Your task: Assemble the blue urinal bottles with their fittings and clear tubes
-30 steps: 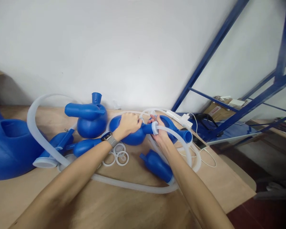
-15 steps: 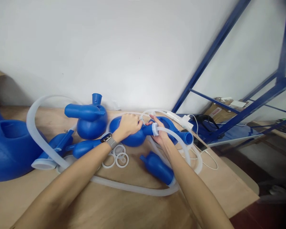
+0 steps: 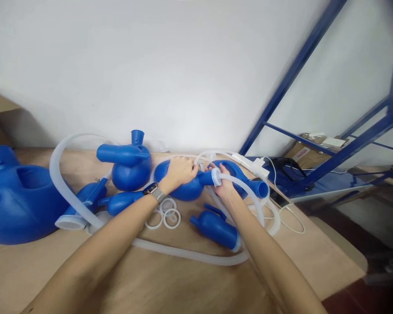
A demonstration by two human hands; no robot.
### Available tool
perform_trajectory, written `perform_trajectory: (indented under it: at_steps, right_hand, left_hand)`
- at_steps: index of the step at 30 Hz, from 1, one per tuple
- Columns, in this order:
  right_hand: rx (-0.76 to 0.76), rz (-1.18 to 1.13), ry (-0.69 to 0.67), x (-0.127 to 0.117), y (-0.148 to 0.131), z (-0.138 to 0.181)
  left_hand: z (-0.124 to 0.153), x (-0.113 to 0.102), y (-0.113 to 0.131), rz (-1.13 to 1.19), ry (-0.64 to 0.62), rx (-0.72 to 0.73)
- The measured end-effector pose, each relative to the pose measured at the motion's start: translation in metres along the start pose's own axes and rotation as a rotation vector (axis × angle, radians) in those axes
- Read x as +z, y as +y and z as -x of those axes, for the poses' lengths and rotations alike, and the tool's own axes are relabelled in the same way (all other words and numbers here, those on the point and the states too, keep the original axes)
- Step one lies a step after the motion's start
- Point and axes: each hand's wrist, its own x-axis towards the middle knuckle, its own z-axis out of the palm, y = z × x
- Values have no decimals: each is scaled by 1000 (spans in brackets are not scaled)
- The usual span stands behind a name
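- Head view: your left hand (image 3: pixel 183 169) has curled fingers above a jug (image 3: pixel 189 190); their grip is hidden.
- Your right hand (image 3: pixel 225 185) bends its fingers behind the blue tube (image 3: pixel 205 178); I cannot tell whether they grasp it.
- Rings (image 3: pixel 179 219) lie nearer you than your left fingers.

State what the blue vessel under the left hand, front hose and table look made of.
Blue vessel: probably plastic, satin; even colour, soft highlights.
Front hose: likely flexible plastic or silicone, translucent; milky, smoothly curved.
Table: perhaps wood or wood-look board, matt; brown, faintly streaked.
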Motion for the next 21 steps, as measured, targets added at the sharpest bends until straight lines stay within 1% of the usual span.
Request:
perform_trajectory:
  at_steps: [3, 7, 9, 11, 14, 17, 19, 21]
  right_hand:
    - [-3, 23, 69, -14, 3, 19]
    - [5, 74, 87, -28, -5, 59]
    - [-3, 90, 69, -26, -10, 76]
    - [-7, 99, 46, -18, -12, 83]
    - [-41, 97, 65, 1, -4, 74]
    - [-139, 77, 131, 14, 12, 54]
    - [-206, 74, 133, 16, 20, 45]
    - [-246, 94, 85, 13, 21, 42]
  left_hand:
    - [0, 0, 0, -5, -12, -7]
    - [0, 1, 0, -16, -33, -28]
    - [1, 0, 0, -19, -37, -37]
    - [2, -1, 1, -15, -31, -36]
    - [3, -5, 2, -3, -15, -18]
    - [4, -7, 2, 7, -5, -3]
    - [4, -6, 1, 13, -2, 2]
    - [4, -5, 0, 18, 1, -1]
